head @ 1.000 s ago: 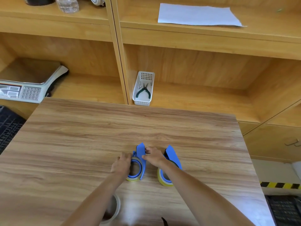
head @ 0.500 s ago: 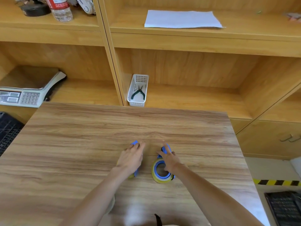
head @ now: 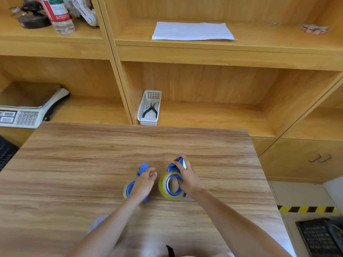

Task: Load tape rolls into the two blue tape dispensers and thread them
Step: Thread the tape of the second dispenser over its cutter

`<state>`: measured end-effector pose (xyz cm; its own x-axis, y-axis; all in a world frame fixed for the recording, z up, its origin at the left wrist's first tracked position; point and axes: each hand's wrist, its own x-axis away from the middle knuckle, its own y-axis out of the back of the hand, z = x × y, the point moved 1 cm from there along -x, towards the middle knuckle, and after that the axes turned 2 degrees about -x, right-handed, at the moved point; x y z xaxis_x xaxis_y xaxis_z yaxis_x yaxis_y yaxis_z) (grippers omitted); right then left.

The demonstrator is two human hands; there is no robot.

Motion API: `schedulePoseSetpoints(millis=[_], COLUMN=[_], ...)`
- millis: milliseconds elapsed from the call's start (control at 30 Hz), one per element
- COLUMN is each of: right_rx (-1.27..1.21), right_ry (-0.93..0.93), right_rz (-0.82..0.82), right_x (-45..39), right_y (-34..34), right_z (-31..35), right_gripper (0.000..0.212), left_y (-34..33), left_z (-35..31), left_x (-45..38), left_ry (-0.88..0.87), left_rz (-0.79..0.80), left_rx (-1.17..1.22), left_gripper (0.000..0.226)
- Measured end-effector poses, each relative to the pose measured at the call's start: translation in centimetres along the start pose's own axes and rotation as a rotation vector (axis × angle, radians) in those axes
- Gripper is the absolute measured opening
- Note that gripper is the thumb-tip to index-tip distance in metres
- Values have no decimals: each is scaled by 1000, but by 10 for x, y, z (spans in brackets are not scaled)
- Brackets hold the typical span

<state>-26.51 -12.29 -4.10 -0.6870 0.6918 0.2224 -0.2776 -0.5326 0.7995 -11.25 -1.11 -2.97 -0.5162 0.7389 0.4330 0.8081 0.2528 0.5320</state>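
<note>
Two blue tape dispensers lie side by side on the wooden table [head: 74, 164], each with a yellowish tape roll on its wheel. My left hand [head: 144, 180] rests on the left dispenser [head: 143, 168] and covers much of its roll [head: 127, 189]. My right hand [head: 185, 177] grips the right dispenser [head: 171, 166], thumb inside the blue hub of its roll [head: 164, 184], fingers over the blade end. A third roll [head: 96, 222] shows partly beneath my left forearm near the table's front.
Wooden shelving stands behind the table. A white basket [head: 149, 108] with green pliers sits on the lower shelf, a weighing scale [head: 27, 106] at left. A paper sheet [head: 193, 31] and a bottle [head: 59, 13] lie higher up. A black crate [head: 323, 238] is on the floor at right.
My right hand moved from the left dispenser onto the right one and laid it flat. My left hand shifted up over the left dispenser. The head camera tilted upward.
</note>
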Motion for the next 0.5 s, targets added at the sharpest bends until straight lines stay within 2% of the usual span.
schedulePoseSetpoints(millis=[133,233,333,467,500], right_rx=[-148,-196,-174,-75,-26], right_ry=[48,73,151,243,244], right_rz=[-138,-209,-208,-145,-127], right_x=[-7,-7,-6,-10,-11], right_y=[12,22,27,36,38], right_z=[6,12,15,15,14], right_gripper=[75,77,80,69,65], left_y=[6,14,19,23,23], left_z=[-18,-30,-35,-36,-36], left_x=[-4,-2,-5,-9,-8], left_ry=[160,206,162,141,124], left_rz=[148,269,322,212,198], left_rx=[353,636,687,640,593], left_gripper=[48,35,21,39,36])
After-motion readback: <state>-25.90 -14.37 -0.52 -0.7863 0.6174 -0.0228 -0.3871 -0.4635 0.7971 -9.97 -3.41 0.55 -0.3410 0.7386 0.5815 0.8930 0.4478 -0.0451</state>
